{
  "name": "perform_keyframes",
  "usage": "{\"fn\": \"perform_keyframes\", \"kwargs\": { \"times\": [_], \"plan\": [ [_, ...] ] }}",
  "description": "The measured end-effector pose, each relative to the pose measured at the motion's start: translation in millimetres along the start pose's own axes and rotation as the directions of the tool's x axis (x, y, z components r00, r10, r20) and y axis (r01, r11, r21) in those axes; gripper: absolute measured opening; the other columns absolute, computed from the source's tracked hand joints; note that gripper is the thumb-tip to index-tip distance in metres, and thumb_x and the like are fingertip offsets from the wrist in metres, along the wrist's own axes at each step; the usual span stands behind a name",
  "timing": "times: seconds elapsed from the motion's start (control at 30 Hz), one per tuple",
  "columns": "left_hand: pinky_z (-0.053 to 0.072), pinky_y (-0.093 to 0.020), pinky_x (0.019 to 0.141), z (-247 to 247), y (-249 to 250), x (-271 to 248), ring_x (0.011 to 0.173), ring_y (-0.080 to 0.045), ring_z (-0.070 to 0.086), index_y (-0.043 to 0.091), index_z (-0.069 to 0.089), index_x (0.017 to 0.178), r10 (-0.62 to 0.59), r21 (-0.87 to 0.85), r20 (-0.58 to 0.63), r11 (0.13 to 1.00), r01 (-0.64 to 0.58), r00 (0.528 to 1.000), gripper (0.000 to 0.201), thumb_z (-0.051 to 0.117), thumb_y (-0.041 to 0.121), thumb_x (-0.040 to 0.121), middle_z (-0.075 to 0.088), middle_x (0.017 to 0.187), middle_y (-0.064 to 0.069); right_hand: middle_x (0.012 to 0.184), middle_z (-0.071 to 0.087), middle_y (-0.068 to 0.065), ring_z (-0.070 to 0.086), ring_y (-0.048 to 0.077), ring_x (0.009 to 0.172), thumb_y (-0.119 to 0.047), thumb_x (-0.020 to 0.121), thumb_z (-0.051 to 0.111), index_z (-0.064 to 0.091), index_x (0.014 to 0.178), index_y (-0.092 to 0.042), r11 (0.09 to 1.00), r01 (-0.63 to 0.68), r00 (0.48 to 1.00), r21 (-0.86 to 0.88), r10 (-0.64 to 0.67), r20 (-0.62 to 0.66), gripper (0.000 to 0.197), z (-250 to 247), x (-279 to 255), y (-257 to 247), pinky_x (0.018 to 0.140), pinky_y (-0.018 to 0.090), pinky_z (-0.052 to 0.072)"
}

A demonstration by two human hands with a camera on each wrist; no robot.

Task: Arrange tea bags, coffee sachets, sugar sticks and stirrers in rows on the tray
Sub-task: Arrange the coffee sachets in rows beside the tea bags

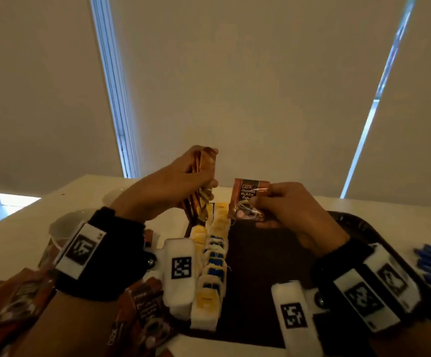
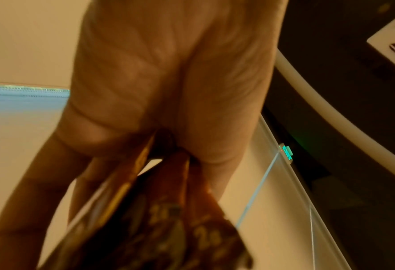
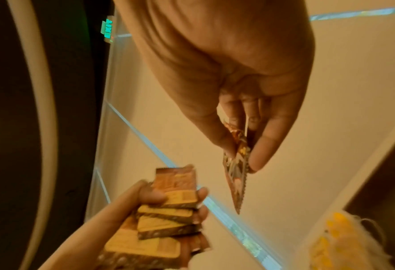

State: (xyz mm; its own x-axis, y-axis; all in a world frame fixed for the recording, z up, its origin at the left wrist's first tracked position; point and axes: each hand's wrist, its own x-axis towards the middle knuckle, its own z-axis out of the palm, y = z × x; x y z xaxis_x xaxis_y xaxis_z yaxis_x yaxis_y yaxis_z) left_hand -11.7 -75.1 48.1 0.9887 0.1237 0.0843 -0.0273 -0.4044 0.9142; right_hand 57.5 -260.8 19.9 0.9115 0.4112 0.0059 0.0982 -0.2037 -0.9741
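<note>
Presently right hand (image 1: 297, 215) pinched one coffee sachet (image 1: 248, 199) by its edge above the tray (image 1: 358, 228); left hand (image 1: 173, 186) clamped the remaining stack (image 3: 168, 210). Judged light, thin, slick foil; best held at crimped seam

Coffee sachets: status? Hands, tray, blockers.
Left hand grips a sachet stack. Right hand pinches one coffee sachet above the tray. Tea bags rowed along tray's left side. No blockers visible.
</note>
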Motion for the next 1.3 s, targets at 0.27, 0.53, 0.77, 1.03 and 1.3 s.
{"fn": "perform_keyframes", "kwargs": {
  "times": [0.27, 0.53, 0.77, 1.03, 1.3],
  "plan": [
    [0.057, -0.043, 0.074, -38, -15, 7, 0.093, -0.028, 0.069, 0.036, 0.049, 0.121, -0.019, -0.208, -0.202, 0.978, -0.024, 0.979, 0.024, 0.047, 0.031, 0.097, 0.066, 0.111, -0.011, 0.076, 0.063, 0.006, 0.056, 0.012, 0.064, -0.010, 0.078, 0.073, 0.063, 0.096, -0.002, 0.864, -0.319, 0.948, -0.390, 0.288, -0.138, 0.022, -28, 84, 12, 0.051, 0.020, 0.043],
    [0.060, -0.033, 0.061, -64, -18, 3, 0.085, -0.022, 0.072, 0.036, 0.045, 0.133, 0.037, -0.233, -0.234, 0.968, -0.093, 0.971, 0.038, 0.042, 0.019, 0.099, 0.068, 0.107, -0.008, 0.079, 0.068, 0.011, 0.065, 0.015, 0.061, -0.008, 0.078, 0.074, 0.061, 0.104, 0.007, 0.736, -0.354, 0.933, -0.577, 0.318, -0.167, 0.033, -12, 140, 45, 0.056, 0.025, 0.054],
    [0.060, -0.034, 0.059, -57, -19, 7, 0.085, -0.023, 0.072, 0.042, 0.051, 0.113, 0.030, -0.227, -0.205, 0.971, -0.077, 0.978, 0.030, 0.042, 0.017, 0.099, 0.069, 0.106, -0.008, 0.067, 0.061, 0.004, 0.058, 0.010, 0.059, -0.003, 0.077, 0.073, 0.065, 0.084, 0.000, 0.788, -0.220, 0.972, -0.576, 0.228, -0.059, 0.012, -5, 139, 52, 0.056, 0.022, 0.049],
    [0.060, -0.038, 0.065, -52, -24, 15, 0.088, -0.023, 0.072, 0.043, 0.051, 0.113, 0.006, -0.242, -0.169, 0.969, -0.047, 0.986, 0.035, 0.041, 0.013, 0.099, 0.069, 0.107, -0.007, 0.067, 0.060, 0.003, 0.059, 0.012, 0.059, -0.003, 0.077, 0.073, 0.050, 0.071, -0.014, 0.803, -0.110, 0.994, -0.586, 0.094, -0.058, 0.026, 2, 148, 59, 0.057, 0.027, 0.051],
    [0.060, -0.036, 0.062, -55, -32, 20, 0.087, -0.022, 0.072, 0.037, 0.049, 0.126, -0.036, -0.270, -0.137, 0.963, -0.002, 0.990, 0.045, 0.043, 0.006, 0.095, 0.073, 0.098, -0.003, 0.085, 0.064, 0.009, 0.059, 0.013, 0.059, -0.005, 0.080, 0.070, 0.050, 0.070, -0.015, 0.702, -0.082, 0.994, -0.708, 0.113, -0.003, 0.025, 3, 161, 51, 0.052, 0.021, 0.047]
  ]
}}
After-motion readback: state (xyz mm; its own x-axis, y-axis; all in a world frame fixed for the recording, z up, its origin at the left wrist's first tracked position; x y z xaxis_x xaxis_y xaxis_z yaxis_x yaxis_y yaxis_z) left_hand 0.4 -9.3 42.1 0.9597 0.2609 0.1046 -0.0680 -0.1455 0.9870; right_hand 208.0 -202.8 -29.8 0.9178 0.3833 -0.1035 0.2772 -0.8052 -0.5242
